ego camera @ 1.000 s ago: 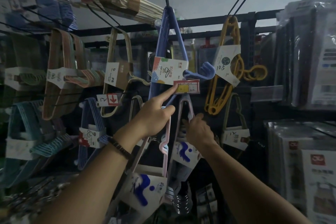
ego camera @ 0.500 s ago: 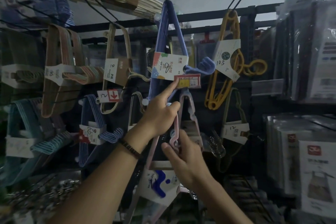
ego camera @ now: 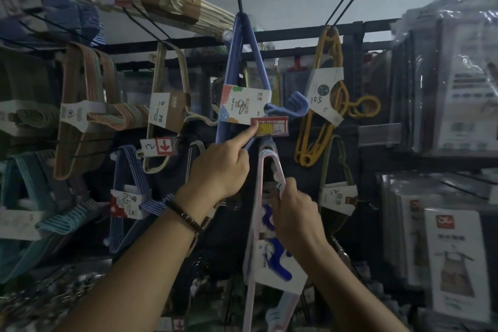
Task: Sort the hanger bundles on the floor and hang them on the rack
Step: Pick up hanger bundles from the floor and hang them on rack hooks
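Right hand point(ego camera: 296, 215) is the near one. Its fingers are wrapped round the upper part of the pink hanger bundle point(ego camera: 258, 191), just below the bundle's top corner. The bundle's long axis runs near vertical with a slight tilt. The top corner points up, the white card sleeve point(ego camera: 275, 264) sits below the grip, and the hooks are at the bottom edge of view.

Left hand point(ego camera: 218, 167), with a bracelet point(ego camera: 188, 217) on the wrist, is higher and further in. Its index finger is straight, with the tip pressing the lower left corner of the red-and-yellow price tag point(ego camera: 270, 127). The other fingers are curled, and it can't be told whether they hold anything.

Key relation: the top corner of the pink bundle sits directly under the tag, close to touching. The peg behind the tag isn't visible, so it's unclear whether the loop is already over it. Judgement: hanging step, with the left hand managing the tag while the right hand feeds the bundle up and inward. The right hand does the carrying, and the travel is upward along the bundle's own axis.

Behind the tag, the blue hanger bundle point(ego camera: 231, 75) hangs on a higher peg, apex up. The yellow hanger bundle point(ego camera: 331, 89) hangs to its right from the dark rack point(ego camera: 363, 28). More bundles fill the pegs to the left.

Risk: the pink corner could snag on the tag or on the lower edge of the blue bundle.
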Available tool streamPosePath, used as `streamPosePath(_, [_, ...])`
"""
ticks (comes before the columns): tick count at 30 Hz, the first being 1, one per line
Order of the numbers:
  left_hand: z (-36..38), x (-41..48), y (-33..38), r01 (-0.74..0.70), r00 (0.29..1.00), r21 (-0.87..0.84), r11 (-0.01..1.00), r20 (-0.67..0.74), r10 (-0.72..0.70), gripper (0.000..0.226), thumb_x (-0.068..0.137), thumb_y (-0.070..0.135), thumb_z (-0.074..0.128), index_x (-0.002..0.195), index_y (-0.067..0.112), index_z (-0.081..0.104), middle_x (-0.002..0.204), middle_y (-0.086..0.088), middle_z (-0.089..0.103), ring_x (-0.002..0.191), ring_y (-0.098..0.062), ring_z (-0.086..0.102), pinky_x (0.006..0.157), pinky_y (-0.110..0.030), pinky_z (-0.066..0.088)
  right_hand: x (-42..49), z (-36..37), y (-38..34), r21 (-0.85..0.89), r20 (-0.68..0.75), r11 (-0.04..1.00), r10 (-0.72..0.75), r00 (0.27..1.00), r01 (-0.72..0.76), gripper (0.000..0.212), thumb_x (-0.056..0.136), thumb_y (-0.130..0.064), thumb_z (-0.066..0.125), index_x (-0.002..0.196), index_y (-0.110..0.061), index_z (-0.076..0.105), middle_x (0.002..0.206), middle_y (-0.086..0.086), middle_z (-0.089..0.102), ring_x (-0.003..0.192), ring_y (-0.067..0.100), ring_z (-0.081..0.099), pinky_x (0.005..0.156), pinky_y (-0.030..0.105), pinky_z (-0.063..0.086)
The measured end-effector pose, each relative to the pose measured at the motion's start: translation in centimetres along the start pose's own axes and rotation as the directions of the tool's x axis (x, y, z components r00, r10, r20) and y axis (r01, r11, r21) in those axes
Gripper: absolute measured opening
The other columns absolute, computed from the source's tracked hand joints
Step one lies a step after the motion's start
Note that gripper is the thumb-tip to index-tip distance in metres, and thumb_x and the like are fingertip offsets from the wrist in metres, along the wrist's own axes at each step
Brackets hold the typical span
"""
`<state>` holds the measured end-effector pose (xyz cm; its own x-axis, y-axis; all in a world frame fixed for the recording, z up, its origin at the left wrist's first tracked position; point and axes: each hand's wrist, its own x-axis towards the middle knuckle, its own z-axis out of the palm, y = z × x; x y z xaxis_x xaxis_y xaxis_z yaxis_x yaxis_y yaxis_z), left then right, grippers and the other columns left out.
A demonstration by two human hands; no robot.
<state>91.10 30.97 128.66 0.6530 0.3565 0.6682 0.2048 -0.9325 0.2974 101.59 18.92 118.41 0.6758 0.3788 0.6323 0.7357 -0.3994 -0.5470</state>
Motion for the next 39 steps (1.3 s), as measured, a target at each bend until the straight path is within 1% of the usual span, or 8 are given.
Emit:
streamPosePath(8, [-0.2, -0.7, 1.1, -0.023, 0.998, 0.159, 0.987, 0.058, 0.013, 0.088, 0.102, 0.025, 0.048, 0.158, 0.061, -0.010, 0.073, -0.003, 0.060, 0.062, -0.021, 0.057, 0.048, -0.031, 0.034, 3.0, 0.2, 0.3, -0.089, -0.036, 0.995, -0.051, 0.998, 0.048, 0.009, 0.107, -0.033, 0.045, 0.104, -0.027, 0.039, 0.081, 0.000, 0.067, 0.066, 0.021, 0.069, 0.059, 0.044, 0.061])
streamPosePath(14, [0.1, -0.6, 0.7, -0.022, 0.997, 0.137, 0.990, 0.077, 0.011, 0.095, 0.099, 0.031, 0.054, 0.153, 0.067, -0.016, 0.074, 0.001, 0.068, 0.065, -0.020, 0.064, 0.054, -0.034, 0.050, 4.7, 1.2, 0.5, -0.105, -0.029, 0.994, 0.005, 1.000, -0.008, 0.019, 0.105, -0.034, 0.053, 0.115, -0.019, 0.048, 0.105, 0.005, 0.056, 0.081, 0.021, 0.067, 0.069, 0.041, 0.062])
streamPosePath(20, [0.3, -0.7, 0.8, -0.032, 0.996, 0.161, 0.987, 0.085, 0.018, 0.098, 0.099, 0.034, 0.056, 0.151, 0.067, -0.021, 0.072, 0.001, 0.068, 0.060, -0.019, 0.065, 0.055, -0.038, 0.056, 7.1, 2.6, 1.6, -0.301, -0.045, 0.954, 0.001, 0.999, -0.015, 0.033, 0.102, -0.042, 0.056, 0.120, -0.016, 0.048, 0.111, 0.009, 0.056, 0.097, 0.021, 0.061, 0.076, 0.035, 0.061])
streamPosePath(23, [0.7, -0.9, 0.7, -0.018, 0.995, 0.168, 0.986, 0.097, 0.001, 0.101, 0.100, 0.034, 0.057, 0.149, 0.069, -0.024, 0.075, -0.001, 0.069, 0.062, -0.020, 0.067, 0.059, -0.042, 0.061, 7.3, 3.3, 2.7, -0.271, -0.068, 0.961, 0.039, 0.997, -0.056, 0.032, 0.102, -0.044, 0.056, 0.117, -0.017, 0.045, 0.112, 0.009, 0.058, 0.098, 0.022, 0.062, 0.075, 0.037, 0.061])
streamPosePath(28, [1.3, -1.5, 0.5, -0.026, 0.997, 0.128, 0.991, 0.080, 0.016, 0.106, 0.099, 0.032, 0.061, 0.148, 0.070, -0.025, 0.073, 0.000, 0.069, 0.060, -0.020, 0.068, 0.057, -0.047, 0.061, 4.3, 3.9, 4.3, -0.308, -0.111, 0.951, -0.061, 0.992, 0.024, 0.056, 0.093, -0.046, 0.067, 0.132, -0.017, 0.039, 0.126, 0.011, 0.049, 0.111, 0.027, 0.056, 0.088, 0.044, 0.056])
streamPosePath(32, [1.9, -3.0, -0.5, -0.027, 0.999, 0.137, 0.990, 0.050, 0.021, 0.102, 0.099, 0.034, 0.065, 0.152, 0.070, -0.014, 0.084, 0.012, 0.070, 0.067, -0.010, 0.066, 0.063, -0.043, 0.062, 0.1, 3.7, 4.3, -0.082, -0.179, 0.980, -0.192, 0.965, 0.180, 0.053, 0.087, -0.032, 0.070, 0.130, -0.013, 0.047, 0.128, 0.010, 0.046, 0.114, 0.031, 0.052, 0.092, 0.049, 0.052])
streamPosePath(36, [3.0, -6.5, -2.0, 0.051, 0.999, 0.154, 0.987, -0.014, -0.049, 0.088, 0.099, 0.041, 0.065, 0.158, 0.063, 0.003, 0.110, 0.019, 0.061, 0.089, -0.008, 0.062, 0.072, -0.037, 0.059, -4.5, 4.8, 3.6, 0.154, -0.169, 0.894, -0.396, 0.902, 0.421, 0.034, 0.085, -0.022, 0.064, 0.117, -0.010, 0.057, 0.119, 0.007, 0.051, 0.106, 0.028, 0.054, 0.088, 0.037, 0.049])
streamPosePath(39, [3.8, -11.3, -4.4, 0.156, 0.987, 0.268, 0.951, 0.006, -0.163, 0.054, 0.098, 0.047, 0.061, 0.146, 0.054, 0.040, 0.104, 0.021, 0.064, 0.090, -0.011, 0.065, 0.071, -0.036, 0.058, -8.0, 7.4, 2.9, 0.252, 0.018, 0.857, -0.469, 0.883, 0.450, 0.021, 0.084, -0.026, 0.060, 0.103, -0.018, 0.058, 0.104, 0.000, 0.055, 0.096, 0.024, 0.054, 0.081, 0.037, 0.048])
